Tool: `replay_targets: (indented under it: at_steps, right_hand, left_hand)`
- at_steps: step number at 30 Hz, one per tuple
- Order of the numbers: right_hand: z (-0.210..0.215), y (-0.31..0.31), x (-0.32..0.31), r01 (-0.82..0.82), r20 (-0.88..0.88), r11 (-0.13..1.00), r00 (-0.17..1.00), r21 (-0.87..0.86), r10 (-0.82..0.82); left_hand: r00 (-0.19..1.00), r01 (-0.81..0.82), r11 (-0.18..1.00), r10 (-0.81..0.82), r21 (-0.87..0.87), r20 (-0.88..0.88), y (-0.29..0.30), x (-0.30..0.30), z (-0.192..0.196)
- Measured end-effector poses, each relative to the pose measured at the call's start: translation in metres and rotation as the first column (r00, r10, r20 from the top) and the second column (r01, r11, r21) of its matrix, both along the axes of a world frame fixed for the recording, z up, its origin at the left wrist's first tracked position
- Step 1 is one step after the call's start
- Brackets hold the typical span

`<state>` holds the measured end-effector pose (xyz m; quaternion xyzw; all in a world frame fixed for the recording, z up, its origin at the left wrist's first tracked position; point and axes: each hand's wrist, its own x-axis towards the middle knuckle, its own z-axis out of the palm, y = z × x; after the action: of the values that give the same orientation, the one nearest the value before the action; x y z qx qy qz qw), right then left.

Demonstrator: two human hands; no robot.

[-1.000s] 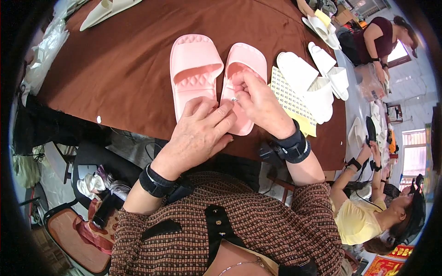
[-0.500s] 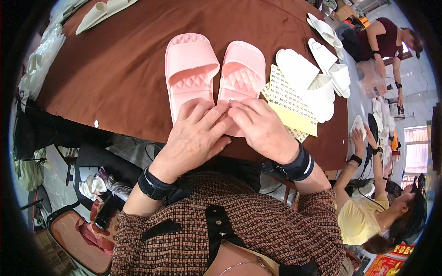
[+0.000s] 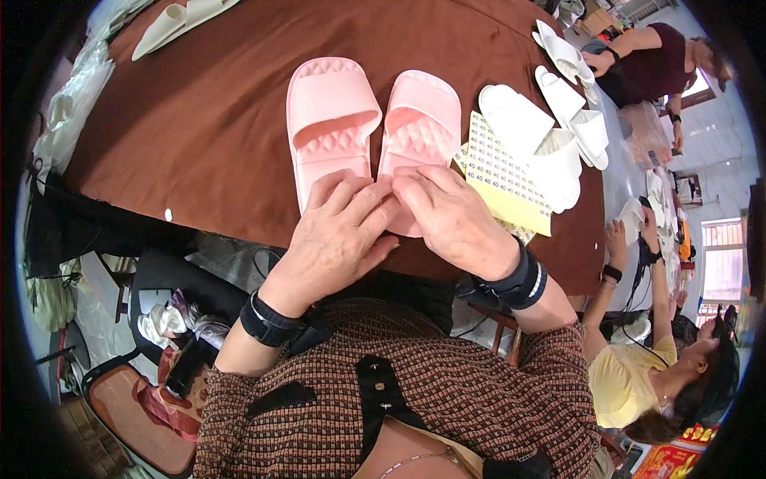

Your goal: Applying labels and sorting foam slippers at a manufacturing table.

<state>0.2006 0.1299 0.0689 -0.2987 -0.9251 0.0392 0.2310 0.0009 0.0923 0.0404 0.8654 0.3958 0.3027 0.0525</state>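
Note:
Two pink open-toe slippers lie side by side on a brown cloth, heels toward me: the left slipper (image 3: 331, 120) and the right slipper (image 3: 419, 120). My left hand (image 3: 339, 235) reaches over both heels. Its fingers bend onto the right slipper's insole and its thumb is at that heel's edge. My right hand (image 3: 455, 219) meets the left fingertips over the same heel, its fingers curled and pressed together. What those fingertips hold is hidden. Yellow-backed sheets of small printed stickers (image 3: 507, 176) lie right of the slippers, partly against a white slipper (image 3: 515, 120).
More white slippers (image 3: 574, 116) line the table's right side, and a pale pair (image 3: 179, 22) lies far left. Clear plastic bags (image 3: 80, 104) hang over the left edge. A chair (image 3: 136, 399) stands lower left. Two co-workers, in yellow (image 3: 630, 379) and dark red (image 3: 654, 64), are at right.
My right fingertips have shifted slightly left, and the small light bit seen there is hidden now. The slippers stay put. Both co-workers' arms have moved; the one in yellow has lifted a white slipper.

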Motion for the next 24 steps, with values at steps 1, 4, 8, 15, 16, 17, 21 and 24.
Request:
replay_targets:
  at_steps: [1,4,8,15,16,17,21,24]
  right_hand:
    - [0.0,0.0,0.001,0.002,0.001,1.0,1.0,0.001,-0.002]
    - [-0.003,0.004,0.008,0.008,-0.011,0.998,1.0,-0.065,-0.009]
    - [-0.006,0.008,0.013,0.083,-0.122,0.963,0.986,-0.256,-0.117]
    - [-0.001,-0.002,0.006,0.035,-0.039,0.984,0.998,-0.172,-0.042]
    - [-0.001,-0.003,0.005,0.035,0.001,0.99,0.999,-0.138,-0.035]
    - [-0.002,-0.002,0.005,0.039,-0.001,0.989,0.999,-0.139,-0.039]
    - [-0.002,0.008,0.01,0.063,-0.01,0.992,0.998,-0.105,-0.064]
    - [0.005,0.009,0.015,0.129,-0.022,0.969,0.99,-0.211,-0.137]
  left_hand:
    - [1.0,0.002,1.0,-0.002,0.001,0.001,0.001,0.0,0.0]
    - [1.0,0.012,1.0,-0.012,-0.002,0.003,0.001,-0.001,0.001]
    - [1.0,0.016,0.998,-0.016,-0.055,0.012,0.0,-0.001,0.001]
    - [1.0,0.009,1.0,-0.009,-0.023,-0.001,0.002,-0.001,0.001]
    - [1.0,0.013,1.0,-0.013,-0.025,-0.003,0.002,0.0,0.002]
    - [1.0,0.008,1.0,-0.009,-0.023,-0.008,0.002,0.0,0.002]
    - [1.0,0.015,1.0,-0.015,-0.024,-0.013,0.004,0.001,0.004]
    - [1.0,0.008,0.998,-0.009,-0.06,-0.005,0.001,0.0,0.002]
